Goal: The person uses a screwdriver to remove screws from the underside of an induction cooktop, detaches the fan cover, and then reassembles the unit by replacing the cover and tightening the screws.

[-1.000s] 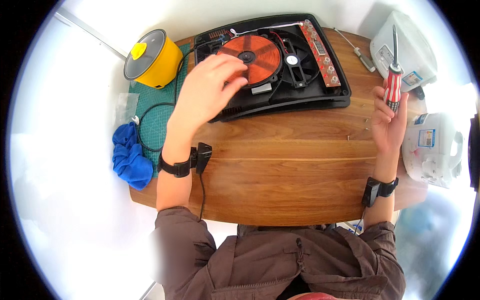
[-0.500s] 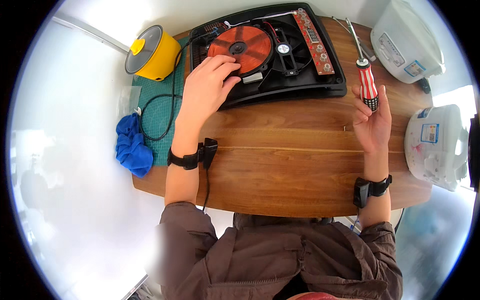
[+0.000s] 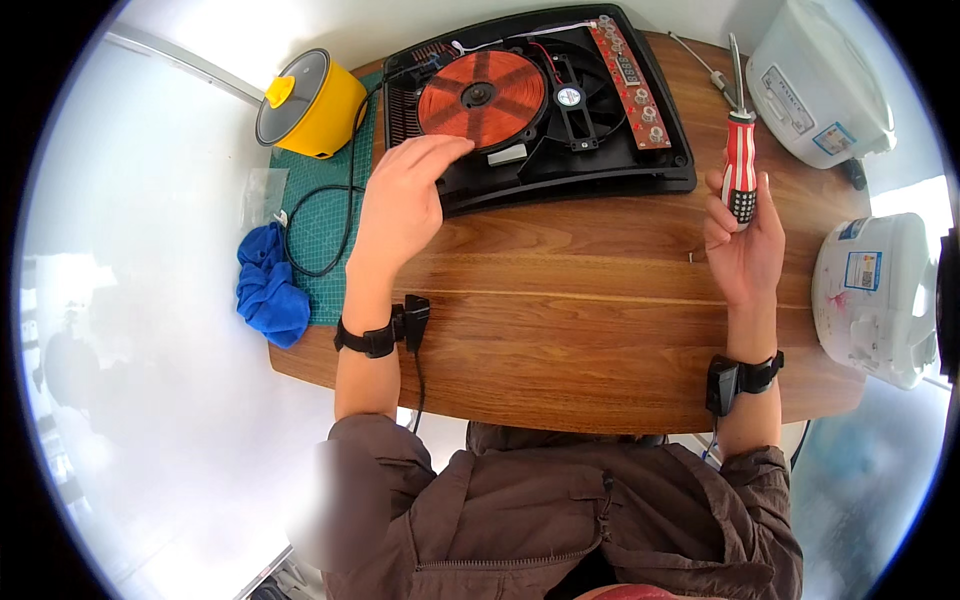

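My left hand (image 3: 405, 200) is open, its fingers stretched over the near left edge of an opened induction cooker; its thumb is hidden. The cooker's black housing (image 3: 600, 180) holds a round copper coil (image 3: 440, 105), a black fan (image 3: 606, 110) with a pale hub, and a red circuit board (image 3: 640, 103) along its right side. My fingertips are close to the coil's near rim; whether they touch is unclear. In my right hand (image 3: 748, 255), a screwdriver (image 3: 739, 165) with a red-and-white striped handle stands with its shaft pointing away from me.
A slim tool (image 3: 700, 60) lies behind the screwdriver. Two white appliances (image 3: 815, 90) stand at the right. At the left are a yellow pot (image 3: 325, 115), green mat (image 3: 320, 220), black cable (image 3: 340, 250), clear bag (image 3: 262, 195) and blue cloth (image 3: 270, 295). A tiny piece (image 3: 690, 257) lies on the wooden table (image 3: 580, 330).
My left hand has drawn back slightly from the coil toward me, its thumb now out of sight. The screwdriver has tilted a little to the right in my right hand.
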`<state>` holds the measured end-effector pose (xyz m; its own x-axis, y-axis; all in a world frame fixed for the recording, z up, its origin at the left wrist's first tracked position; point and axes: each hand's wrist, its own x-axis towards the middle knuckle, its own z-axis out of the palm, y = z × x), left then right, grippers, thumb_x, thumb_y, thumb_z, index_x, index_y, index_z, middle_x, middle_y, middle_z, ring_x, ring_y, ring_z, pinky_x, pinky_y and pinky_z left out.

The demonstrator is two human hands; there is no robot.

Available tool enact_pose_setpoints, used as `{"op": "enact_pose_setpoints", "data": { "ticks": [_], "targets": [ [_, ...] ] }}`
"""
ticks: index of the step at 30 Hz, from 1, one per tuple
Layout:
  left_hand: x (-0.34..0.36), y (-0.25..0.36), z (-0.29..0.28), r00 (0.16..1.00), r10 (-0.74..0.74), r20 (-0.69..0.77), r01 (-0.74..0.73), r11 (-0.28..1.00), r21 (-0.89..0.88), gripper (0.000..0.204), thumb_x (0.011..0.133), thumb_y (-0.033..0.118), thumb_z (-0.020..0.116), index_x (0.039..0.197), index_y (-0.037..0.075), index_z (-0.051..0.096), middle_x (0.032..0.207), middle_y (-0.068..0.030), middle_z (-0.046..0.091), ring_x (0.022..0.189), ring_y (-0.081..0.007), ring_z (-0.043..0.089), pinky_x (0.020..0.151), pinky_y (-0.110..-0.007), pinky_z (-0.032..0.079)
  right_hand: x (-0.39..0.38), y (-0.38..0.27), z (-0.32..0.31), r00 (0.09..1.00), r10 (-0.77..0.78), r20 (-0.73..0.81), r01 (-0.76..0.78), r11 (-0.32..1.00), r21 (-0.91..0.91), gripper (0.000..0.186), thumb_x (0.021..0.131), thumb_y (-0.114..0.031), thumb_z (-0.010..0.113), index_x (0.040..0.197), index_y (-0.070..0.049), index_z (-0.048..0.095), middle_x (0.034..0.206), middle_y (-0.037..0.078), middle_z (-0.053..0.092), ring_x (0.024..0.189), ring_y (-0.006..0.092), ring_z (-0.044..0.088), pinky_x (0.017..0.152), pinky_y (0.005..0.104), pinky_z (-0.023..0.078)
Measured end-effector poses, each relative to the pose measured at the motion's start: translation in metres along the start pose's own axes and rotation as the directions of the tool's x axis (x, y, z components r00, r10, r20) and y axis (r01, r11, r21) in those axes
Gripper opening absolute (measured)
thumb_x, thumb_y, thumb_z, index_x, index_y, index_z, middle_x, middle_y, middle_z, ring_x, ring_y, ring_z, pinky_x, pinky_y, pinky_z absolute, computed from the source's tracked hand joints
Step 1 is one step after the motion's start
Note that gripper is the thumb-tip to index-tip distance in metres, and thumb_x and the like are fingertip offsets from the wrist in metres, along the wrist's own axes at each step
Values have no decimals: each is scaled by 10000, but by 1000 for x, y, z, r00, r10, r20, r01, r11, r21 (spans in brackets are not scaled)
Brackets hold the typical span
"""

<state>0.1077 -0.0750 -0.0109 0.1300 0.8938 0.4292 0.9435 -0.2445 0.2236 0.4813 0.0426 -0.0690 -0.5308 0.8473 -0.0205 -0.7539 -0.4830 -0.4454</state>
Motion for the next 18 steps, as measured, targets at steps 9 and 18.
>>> {"op": "enact_pose_setpoints", "data": {
  "ticks": [9, 18],
  "targets": [
    [-9, 15, 5, 999, -20, -35, 23, 995, 100, 404, 827, -48, 609, 1197, 77, 710, 1243, -99, 696, 1116, -330, 660, 975, -422, 532, -1, -10, 1, 998, -64, 0, 64, 991, -114, 497, 1137, -319, 393, 1524, -8, 421, 1197, 136, 644, 756, 135, 465, 681, 272, 416],
    [-44, 24, -18, 987, -133, -87, 132, 991, -21, 399, 869, 18, 695, 1259, 97, 671, 1333, -119, 621, 1202, -351, 609, 1018, -436, 508, -1, -17, 1, 981, -142, -129, 102, 956, -275, 464, 1108, -253, 400, 1503, -11, 436, 1177, 149, 619, 769, 151, 494, 670, 279, 419]
  ]
}}
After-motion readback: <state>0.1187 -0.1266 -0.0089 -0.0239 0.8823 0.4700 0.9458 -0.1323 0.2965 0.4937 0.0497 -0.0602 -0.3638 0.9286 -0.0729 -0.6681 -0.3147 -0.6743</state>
